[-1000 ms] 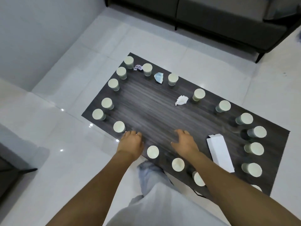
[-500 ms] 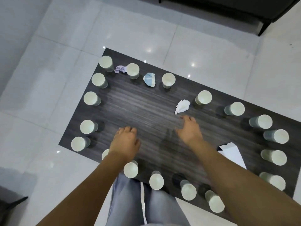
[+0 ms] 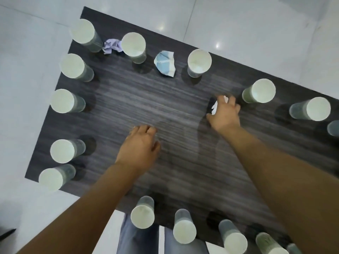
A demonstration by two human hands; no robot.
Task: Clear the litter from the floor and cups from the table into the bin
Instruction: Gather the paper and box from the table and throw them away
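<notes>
**Paper first, cups waiting**

Cups (image 3: pixel 199 60) ring the dark surface (image 3: pixel 150 107) on every side, all upright, none lifted yet, so the clearing has barely begun. No bin shows in this view, and nothing looks binned so far.

Your right hand (image 3: pixel 224 114) is down on the white paper scrap (image 3: pixel 214 108), just beside the cup at the far right edge; the grip looks to be curling around it, white peeking out between thumb and fingers, though blur makes the pinch hard to confirm. Your left hand (image 3: pixel 140 145) hovers low over the middle of the surface, fingers loosely bent, holding nothing.

Half a second back that scrap lay bare ahead of your right fingertips; now you've reached onto it. You've leaned in too, so the surface fills the view.

Left to go: the lilac wad (image 3: pixel 112 46) between the two far-left cups, the blue-and-white wad (image 3: pixel 165 64) next along, then every cup.
</notes>
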